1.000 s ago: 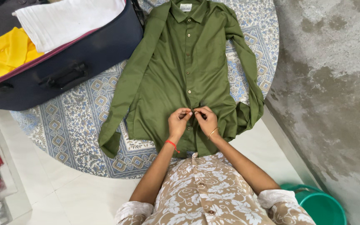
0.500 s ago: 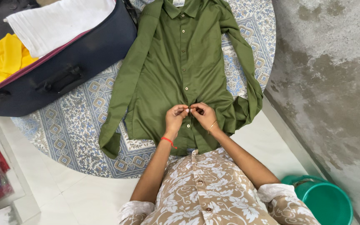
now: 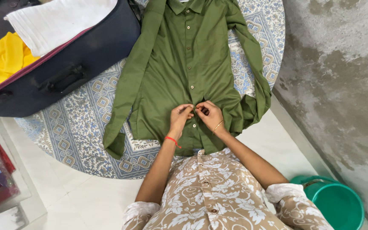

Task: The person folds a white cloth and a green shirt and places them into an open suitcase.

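From my feed, the green shirt's (image 3: 184,64) collar runs off the top edge, and its hem disappears beneath my own patterned top (image 3: 218,191). My left hand (image 3: 179,119) and right hand (image 3: 209,116) cover the button between their fingertips, so I cannot tell whether it is fastened. The dark suitcase (image 3: 64,64) and green bucket (image 3: 335,204) are cropped by the frame.

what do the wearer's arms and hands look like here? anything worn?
Bare forearms. Left hand has a red thread band at the wrist; right hand has a thin gold bangle. Sleeves are rolled above the elbows, beige with a white floral print and white lining showing.
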